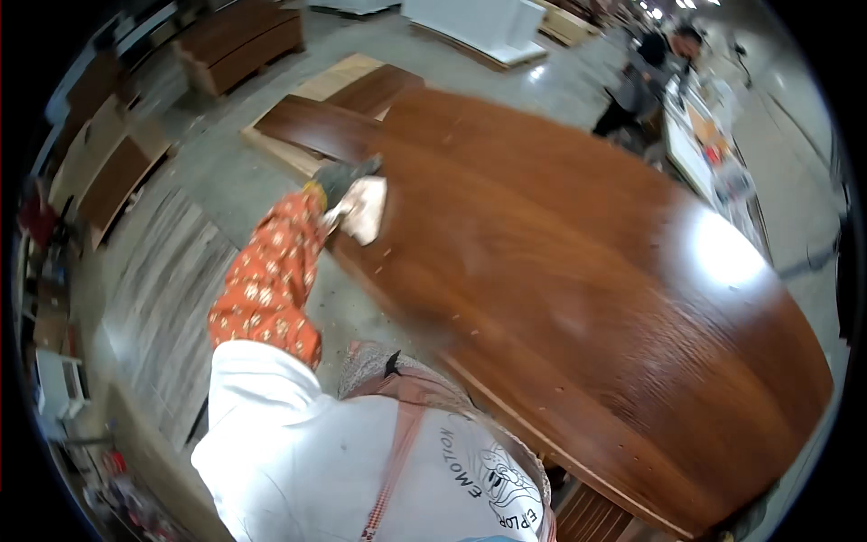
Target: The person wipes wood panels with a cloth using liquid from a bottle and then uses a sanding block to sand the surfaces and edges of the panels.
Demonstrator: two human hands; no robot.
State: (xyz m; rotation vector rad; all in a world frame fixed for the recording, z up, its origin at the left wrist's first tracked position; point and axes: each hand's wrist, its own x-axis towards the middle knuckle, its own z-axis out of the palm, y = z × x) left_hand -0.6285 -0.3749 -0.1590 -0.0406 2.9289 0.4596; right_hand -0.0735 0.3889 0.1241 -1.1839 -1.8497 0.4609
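My left hand [341, 182], in a dark grey glove with a yellow cuff, is at the left end of a large brown wood-grain panel [506, 244]. A crumpled pale rag [365, 211] is gripped in it, lying against the panel's edge. The fingers are partly blurred and reach over the panel's face. At the panel's lower right corner, a small dark, yellowish patch [745, 522] looks like part of my gloved right hand; its fingers do not show. Small light chips dot the panel's near side.
Narrower brown boards [316, 126] lie on a pale wooden base beyond my left hand. A person [646, 81] stands at the far right, beside a cluttered white bench [691, 135]. Stacked brown panels [239, 45] stand far left, and a grey wood-patterned sheet [167, 307] covers the floor.
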